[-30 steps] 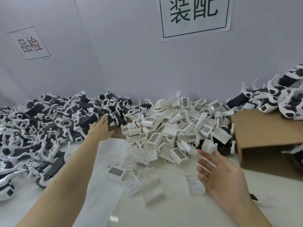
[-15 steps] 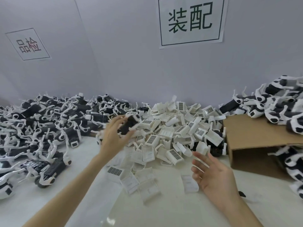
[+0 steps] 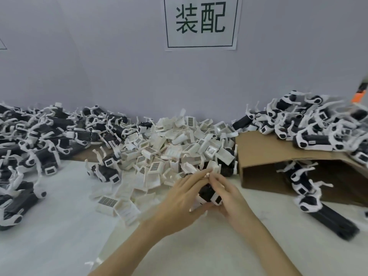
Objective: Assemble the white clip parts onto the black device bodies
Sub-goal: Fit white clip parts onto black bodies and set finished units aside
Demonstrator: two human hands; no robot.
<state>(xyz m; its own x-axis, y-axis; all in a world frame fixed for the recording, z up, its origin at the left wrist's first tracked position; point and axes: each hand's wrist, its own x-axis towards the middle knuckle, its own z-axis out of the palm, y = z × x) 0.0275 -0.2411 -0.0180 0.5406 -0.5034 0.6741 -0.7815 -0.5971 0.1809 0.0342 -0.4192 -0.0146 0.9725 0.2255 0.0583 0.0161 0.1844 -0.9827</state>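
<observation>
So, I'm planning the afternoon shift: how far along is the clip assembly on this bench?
Done, apparently: a heap of black bodies with white parts on and under the cardboard box at right. In hand: the left hand and right hand together hold one black body. Left: a large pile of loose white clips in the middle and a big heap of bodies at left. Well short of finished.

My left hand [image 3: 184,193] and right hand [image 3: 229,198] hide most of the black plastic device body [image 3: 207,193]. The orange object [image 3: 359,95] at the right edge is blurred and cut off.
</observation>
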